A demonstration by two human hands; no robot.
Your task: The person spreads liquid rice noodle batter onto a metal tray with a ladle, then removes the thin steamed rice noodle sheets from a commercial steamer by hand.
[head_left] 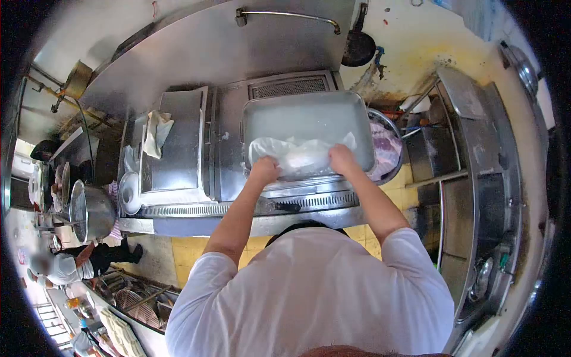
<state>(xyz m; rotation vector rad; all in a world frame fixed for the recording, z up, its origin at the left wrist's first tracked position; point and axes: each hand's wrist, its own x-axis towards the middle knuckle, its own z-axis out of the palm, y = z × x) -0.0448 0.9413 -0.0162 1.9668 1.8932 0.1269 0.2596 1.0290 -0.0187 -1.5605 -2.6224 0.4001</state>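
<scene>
A large rectangular metal tray lies on the steel counter in front of me. Across its near half stretches a bunched, translucent plastic sheet. My left hand is closed on the sheet's left part, close to the tray's near edge. On the right, my right hand pinches the same sheet, fingers curled downward. The fingertips of both hands are partly hidden. Just beyond the tray's right side, a metal bowl holds raw meat, partly covered by the tray.
A black-handled tool lies at the counter's front edge. To the left are a flat steel panel, a cloth and a round lid. Steel shelving stands at right. Another person is at far left near a big pot.
</scene>
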